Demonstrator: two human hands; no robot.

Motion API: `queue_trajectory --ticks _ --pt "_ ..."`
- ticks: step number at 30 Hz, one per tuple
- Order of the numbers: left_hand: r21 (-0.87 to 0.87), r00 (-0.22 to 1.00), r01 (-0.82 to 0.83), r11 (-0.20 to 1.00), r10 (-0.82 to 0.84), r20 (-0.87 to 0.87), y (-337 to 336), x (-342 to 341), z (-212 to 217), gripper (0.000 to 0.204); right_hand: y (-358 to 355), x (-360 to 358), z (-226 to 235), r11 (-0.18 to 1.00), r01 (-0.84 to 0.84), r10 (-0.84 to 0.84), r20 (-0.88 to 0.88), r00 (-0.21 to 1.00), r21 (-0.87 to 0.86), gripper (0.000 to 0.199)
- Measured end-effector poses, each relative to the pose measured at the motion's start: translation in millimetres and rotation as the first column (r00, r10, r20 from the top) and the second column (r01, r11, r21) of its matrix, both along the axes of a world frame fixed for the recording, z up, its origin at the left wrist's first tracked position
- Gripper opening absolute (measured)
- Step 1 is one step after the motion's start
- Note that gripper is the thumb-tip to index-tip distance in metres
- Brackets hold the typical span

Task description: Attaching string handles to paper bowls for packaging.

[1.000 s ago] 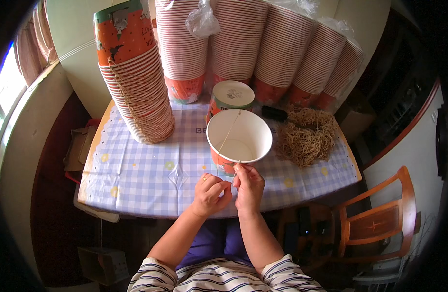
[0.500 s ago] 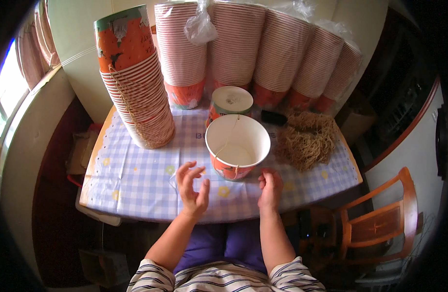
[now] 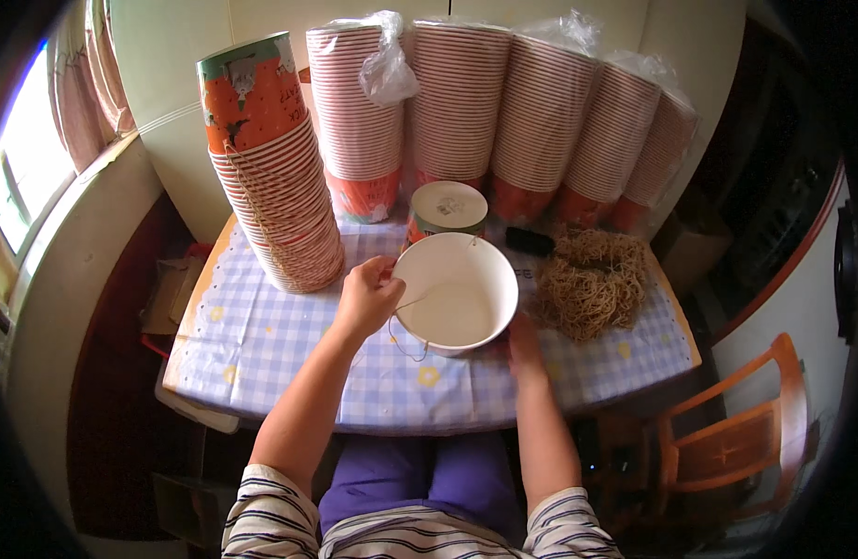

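Note:
A white-lined paper bucket point(image 3: 457, 298) with an orange outside is in front of me, its mouth tipped toward me. My left hand point(image 3: 368, 296) is closed at its left rim. A thin twine handle point(image 3: 408, 354) loops out past the rim beside that hand. At the bucket's lower right side is my right hand point(image 3: 522, 347), its fingers mostly hidden behind the wall. Just behind stands an upside-down paper bucket point(image 3: 447, 207) with a green band. To the right lies a heap of brown twine point(image 3: 592, 289).
A tall stack of orange buckets point(image 3: 278, 205) with twine hanging down it stands at the left. Several plastic-wrapped bucket stacks point(image 3: 459, 102) line the back. A black object point(image 3: 528, 242) lies beside the twine. The table wears a checked cloth point(image 3: 289, 359); a wooden chair point(image 3: 736, 438) is at right.
Both hands have moved in to the bucket, the left to its rim and the right to its lower side. The bucket has turned, and its twine now loops out at the left.

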State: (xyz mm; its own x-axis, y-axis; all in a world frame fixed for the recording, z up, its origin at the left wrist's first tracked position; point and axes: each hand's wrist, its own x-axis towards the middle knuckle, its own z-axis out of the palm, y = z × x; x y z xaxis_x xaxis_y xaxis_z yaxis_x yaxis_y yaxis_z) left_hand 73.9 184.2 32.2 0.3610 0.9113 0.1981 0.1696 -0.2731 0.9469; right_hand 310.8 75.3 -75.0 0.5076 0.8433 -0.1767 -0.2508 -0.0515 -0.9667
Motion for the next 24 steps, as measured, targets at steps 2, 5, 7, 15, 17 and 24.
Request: queue_trajectory --ticks 2,5,7,15,17,24 --pt "0.015 0.998 0.011 1.0 -0.012 0.063 2.2 -2.9 -3.1 0.03 -3.6 8.6 -1.2 0.958 -0.225 0.258 -0.19 0.947 0.18 0.025" --pt "0.035 0.979 0.117 0.992 -0.122 0.166 0.6 -2.9 4.2 0.027 -10.9 2.4 10.7 0.936 -0.192 0.27 -0.251 0.93 0.294 0.025" --pt "0.086 0.977 0.111 0.99 -0.124 0.174 -7.3 -2.5 15.6 0.024 -10.7 1.9 11.4 0.932 -0.174 0.272 -0.297 0.915 0.317 0.03" --pt "0.0 0.967 0.198 0.98 -0.195 0.165 -40.4 -25.5 12.6 0.061 -18.9 -5.9 28.5 0.809 -0.159 0.406 -0.343 0.847 0.565 0.031" --pt "0.039 0.993 0.108 0.993 -0.109 0.037 -55.9 -29.9 20.9 0.059 -17.7 -4.7 22.6 0.822 -0.114 0.344 -0.327 0.88 0.558 0.028" --pt "0.452 0.995 -0.081 0.888 0.1 -0.018 -70.9 -37.1 27.3 0.007 -15.1 -13.2 20.7 0.822 -0.03 0.195 -0.232 0.953 0.568 0.027"
